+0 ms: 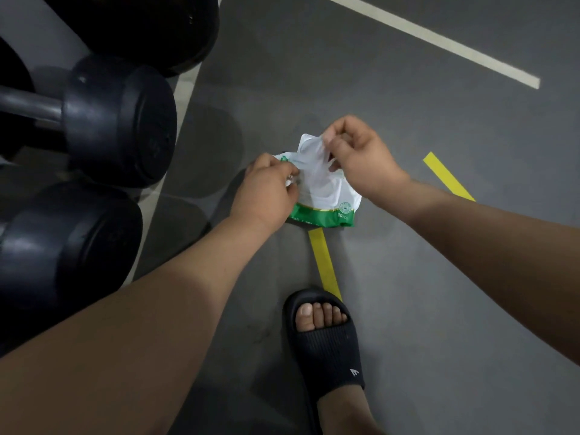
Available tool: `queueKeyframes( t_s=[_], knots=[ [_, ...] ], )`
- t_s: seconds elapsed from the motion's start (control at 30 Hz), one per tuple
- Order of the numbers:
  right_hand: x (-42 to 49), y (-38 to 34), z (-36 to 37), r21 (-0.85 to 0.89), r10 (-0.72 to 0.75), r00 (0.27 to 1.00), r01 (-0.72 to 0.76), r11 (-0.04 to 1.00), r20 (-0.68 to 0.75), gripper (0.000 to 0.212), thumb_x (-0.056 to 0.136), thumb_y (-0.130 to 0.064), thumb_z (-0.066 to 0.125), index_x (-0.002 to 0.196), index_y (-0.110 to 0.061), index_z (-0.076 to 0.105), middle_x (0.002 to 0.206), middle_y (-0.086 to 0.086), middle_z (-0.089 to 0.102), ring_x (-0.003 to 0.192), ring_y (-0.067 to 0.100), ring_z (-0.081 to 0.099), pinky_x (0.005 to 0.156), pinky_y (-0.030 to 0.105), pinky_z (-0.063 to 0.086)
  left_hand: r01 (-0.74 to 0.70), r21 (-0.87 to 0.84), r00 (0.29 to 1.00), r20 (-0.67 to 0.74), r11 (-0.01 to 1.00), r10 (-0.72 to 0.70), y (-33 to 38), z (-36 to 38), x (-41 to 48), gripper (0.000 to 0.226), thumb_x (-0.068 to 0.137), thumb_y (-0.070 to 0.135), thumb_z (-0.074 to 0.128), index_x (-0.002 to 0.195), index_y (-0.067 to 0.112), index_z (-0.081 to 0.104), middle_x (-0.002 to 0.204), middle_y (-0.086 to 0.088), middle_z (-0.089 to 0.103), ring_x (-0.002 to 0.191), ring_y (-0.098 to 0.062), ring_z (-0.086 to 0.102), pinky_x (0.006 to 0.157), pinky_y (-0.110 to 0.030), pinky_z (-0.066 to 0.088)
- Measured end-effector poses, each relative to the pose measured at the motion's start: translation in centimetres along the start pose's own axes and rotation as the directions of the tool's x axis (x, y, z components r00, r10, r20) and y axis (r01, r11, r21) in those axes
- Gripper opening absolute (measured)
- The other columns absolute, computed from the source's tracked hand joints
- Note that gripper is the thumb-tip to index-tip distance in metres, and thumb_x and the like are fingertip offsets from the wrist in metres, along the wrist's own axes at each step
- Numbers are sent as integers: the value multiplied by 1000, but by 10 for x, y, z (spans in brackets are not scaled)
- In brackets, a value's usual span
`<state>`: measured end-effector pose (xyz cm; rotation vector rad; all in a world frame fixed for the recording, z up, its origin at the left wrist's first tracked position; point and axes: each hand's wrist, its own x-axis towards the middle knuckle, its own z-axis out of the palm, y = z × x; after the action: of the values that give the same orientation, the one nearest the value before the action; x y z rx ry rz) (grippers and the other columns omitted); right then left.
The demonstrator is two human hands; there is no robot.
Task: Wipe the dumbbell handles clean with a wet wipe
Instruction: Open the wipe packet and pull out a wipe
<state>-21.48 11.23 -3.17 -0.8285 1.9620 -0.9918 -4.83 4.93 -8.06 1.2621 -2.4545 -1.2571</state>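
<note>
Above the gym floor [408,293], my left grip [266,186] holds the wipe pack [326,211] steady; my right grip [354,158] pinches a wet wipe [314,158], best drawn slowly. Dumbbell handle [29,106] sits left, untouched.

A white wipe [314,158] sticks up, crumpled, out of the green-and-white pack [326,208]; black dumbbells [119,127] lie stacked to the left.

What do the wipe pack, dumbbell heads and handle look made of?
Wipe pack: thin plastic film, glossy white with green band; it crumples in the left hand.
Sheet pinched by the right hand: thin, translucent, limp; wipe or flap, unclear.
Dumbbell heads: likely rubber-coated, matte black with soft highlights.
Handle: probably metal, smooth grey sheen.
</note>
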Motion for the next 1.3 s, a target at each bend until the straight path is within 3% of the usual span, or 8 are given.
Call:
queueKeyframes(
  t_s=[0.1, 0.23, 0.5, 0.73, 0.9, 1.0, 1.17, 1.3],
  knots=[
    [1, -1, -3, -28, 48, 999, -49, 998, -17, 15, 103, -22, 54, 88, -23, 53, 77, 2, 61, 71, 14, 60, 74, 37, 56, 26, 0, 1000, 10, 1000, -26, 2, 1, -2, 33, 90, 24, 64, 122, 16, 71, 121, -7, 53, 119, -29, 54, 104, -38, 46],
    [2, 1, -5, -361, 102, 989, -58, 931, 103, 11, 95, -24, 68, 95, -14, 63, 85, 5, 65, 75, 16, 60, 81, 39, 55, 17, -4, 999, 47, 1000, -17, 1, 1, -4, 47, 83, 35, 75, 126, 17, 69, 125, -5, 49, 123, -26, 50, 108, -33, 41],
    [1, -33, -12, 153, -6, 1000, 5, 988, 6, 15, 107, -19, 46, 92, -19, 49, 79, 13, 61, 71, 25, 61, 59, 38, 52, 32, 66, 999, -8, 997, -32, 4, 7, -6, 45, 75, 24, 81, 118, 17, 69, 126, -8, 49, 121, -32, 45, 104, -34, 42],
    [7, -57, -20, 271, -2, 1000, 5, 963, -13, 15, 108, -24, 42, 95, -19, 49, 83, 15, 52, 71, 27, 49, 53, 29, 37, 136, 55, 988, 70, 989, -139, 17, -2, -6, 56, 80, 30, 77, 132, 20, 60, 135, -3, 42, 130, -27, 37, 109, -25, 30],
    [-2, -59, -8, 295, 27, 995, -53, 954, 94, 17, 108, -18, 44, 93, -15, 52, 70, 6, 55, 56, 17, 52, 50, 24, 43, 45, -327, 997, 73, 944, -22, 37, -35, -16, 54, 69, 37, 58, 122, 23, 61, 122, 9, 57, 112, -2, 52, 97, -14, 37],
    [-2, -53, -2, 142, 8, 998, -17, 990, 68, 18, 104, -20, 53, 87, -15, 58, 75, 11, 55, 67, 23, 52, 62, 38, 46, 115, -501, 991, 116, 858, -65, 40, -40, -24, 7, 86, 22, 69, 93, 25, 67, 88, 14, 70, 77, 5, 62, 74, -18, 47],
    [1, -40, -6, -442, 5, 1000, 3, 897, 18, 42, 103, -42, 44, 85, -9, 64, 82, 4, 65, 80, 18, 60, 76, 35, 49, 205, -393, 951, -137, 897, -277, 20, -51, -38, 14, 93, 21, 66, 89, 8, 63, 79, -2, 66, 66, -8, 55, 57, -16, 41],
    [-10, -29, 3, -487, 154, 970, -45, 872, 186, 28, 98, -28, 45, 102, -15, 69, 96, 2, 72, 90, 22, 64, 85, 32, 52, 245, -343, 936, -159, 907, -313, 11, -57, -55, 18, 93, 19, 63, 89, 2, 61, 79, -7, 64, 64, -11, 54, 53, -10, 38]
  ],
)
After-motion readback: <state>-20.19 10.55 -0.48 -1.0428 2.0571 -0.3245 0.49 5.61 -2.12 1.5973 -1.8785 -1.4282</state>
